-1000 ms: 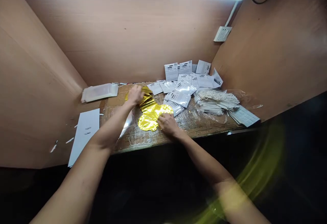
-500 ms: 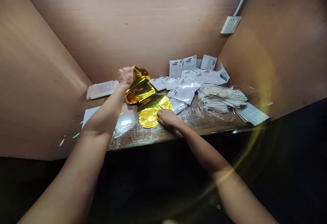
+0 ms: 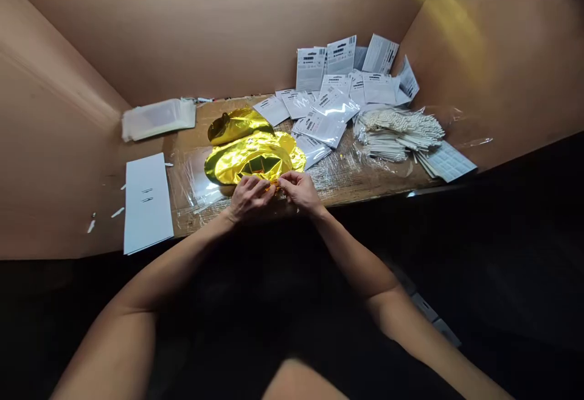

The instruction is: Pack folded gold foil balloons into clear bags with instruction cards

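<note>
A shiny gold foil balloon [image 3: 255, 144], flat and crumpled, lies near the middle of the table. Its near edge is pinched between the fingertips of my left hand [image 3: 250, 198] and my right hand [image 3: 301, 192], which almost meet at the table's front edge. Both hands have their fingers curled closed on the foil. The exact spot they grip is partly hidden behind the fingers. Part of the foil is folded over at the far left. Under it lie clear plastic sleeves [image 3: 201, 190].
Several white printed packets [image 3: 319, 126] are heaped at the back right. A bundle of white sticks [image 3: 401, 132] in clear plastic lies beside them, over pale sheets [image 3: 449, 162]. On the left are a white card stack [image 3: 148, 205] and a pile of clear bags [image 3: 159, 119].
My left hand has come down from the raised far end of the foil to its near edge, beside my right hand. The foil has settled flatter, and my view has tilted down.
</note>
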The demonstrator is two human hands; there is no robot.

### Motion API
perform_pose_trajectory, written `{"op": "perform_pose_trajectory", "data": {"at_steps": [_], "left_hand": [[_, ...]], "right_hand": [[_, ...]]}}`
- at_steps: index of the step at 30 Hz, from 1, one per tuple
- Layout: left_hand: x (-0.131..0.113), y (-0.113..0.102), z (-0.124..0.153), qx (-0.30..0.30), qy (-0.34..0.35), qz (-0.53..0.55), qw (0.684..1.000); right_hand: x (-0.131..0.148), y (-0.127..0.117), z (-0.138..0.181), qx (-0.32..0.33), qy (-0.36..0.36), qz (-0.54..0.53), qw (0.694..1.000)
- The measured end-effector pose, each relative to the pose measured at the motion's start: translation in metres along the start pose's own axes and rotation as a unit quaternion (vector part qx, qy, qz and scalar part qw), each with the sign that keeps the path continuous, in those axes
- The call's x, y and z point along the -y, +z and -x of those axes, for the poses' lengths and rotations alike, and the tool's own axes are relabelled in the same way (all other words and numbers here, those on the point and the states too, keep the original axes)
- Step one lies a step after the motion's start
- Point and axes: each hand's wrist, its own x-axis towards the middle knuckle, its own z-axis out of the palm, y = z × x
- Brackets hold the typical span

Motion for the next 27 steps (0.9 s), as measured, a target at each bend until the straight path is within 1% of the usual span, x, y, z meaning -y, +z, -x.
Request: {"op": "perform_pose_trajectory", "data": {"at_steps": [3, 7, 9, 10, 11, 12, 13, 14, 15, 17, 18, 19, 20, 22, 24, 26, 27], "left_hand": [[-0.005, 0.014, 0.014, -0.002, -0.006, 0.023, 1.000], [-0.016, 0.018, 0.029, -0.003, -0.013, 0.068, 0.998], [-0.023, 0.019, 0.038, 0.000, -0.017, 0.081, 0.997], [-0.027, 0.020, 0.043, -0.001, -0.020, 0.082, 0.996], [-0.030, 0.021, 0.048, -0.002, -0.022, 0.082, 0.996], [-0.033, 0.022, 0.052, -0.005, -0.023, 0.081, 0.996], [-0.035, 0.023, 0.057, -0.008, -0.022, 0.082, 0.996], [-0.036, 0.024, 0.062, -0.011, -0.022, 0.085, 0.996], [-0.037, 0.025, 0.066, -0.013, -0.019, 0.090, 0.996], [-0.038, 0.025, 0.075, -0.015, -0.009, 0.100, 0.995], [-0.038, 0.025, 0.079, -0.018, -0.002, 0.102, 0.995], [-0.037, 0.025, 0.083, -0.021, 0.006, 0.101, 0.995], [-0.037, 0.025, 0.087, -0.025, 0.014, 0.099, 0.995], [-0.036, 0.025, 0.095, -0.035, 0.021, 0.100, 0.994], [-0.035, 0.026, 0.103, -0.044, 0.014, 0.111, 0.993], [-0.035, 0.026, 0.109, -0.053, 0.002, 0.121, 0.991], [-0.035, 0.026, 0.112, -0.057, -0.002, 0.123, 0.991]], "right_hand": [[-0.007, -0.002, 0.016, 0.001, 0.026, 0.008, 1.000], [-0.012, -0.008, 0.030, 0.028, 0.028, 0.017, 0.999], [-0.013, -0.014, 0.036, 0.008, 0.029, 0.030, 0.999], [-0.013, -0.017, 0.039, -0.013, 0.025, 0.047, 0.998], [-0.012, -0.021, 0.043, -0.039, 0.009, 0.075, 0.996], [-0.012, -0.024, 0.048, -0.064, -0.022, 0.114, 0.991], [-0.011, -0.026, 0.053, -0.075, -0.069, 0.166, 0.981], [-0.011, -0.029, 0.059, -0.063, -0.126, 0.228, 0.963], [-0.012, -0.030, 0.064, -0.028, -0.185, 0.295, 0.937], [-0.019, -0.031, 0.071, 0.075, -0.276, 0.412, 0.865], [-0.024, -0.031, 0.073, 0.120, -0.299, 0.452, 0.832], [-0.032, -0.031, 0.074, 0.150, -0.313, 0.479, 0.806], [-0.040, -0.031, 0.074, 0.165, -0.322, 0.492, 0.791], [-0.056, -0.030, 0.073, 0.166, -0.336, 0.497, 0.783], [-0.069, -0.026, 0.071, 0.139, -0.344, 0.498, 0.784], [-0.075, -0.020, 0.068, 0.115, -0.349, 0.498, 0.786], [-0.077, -0.017, 0.067, 0.116, -0.352, 0.494, 0.786]]}}
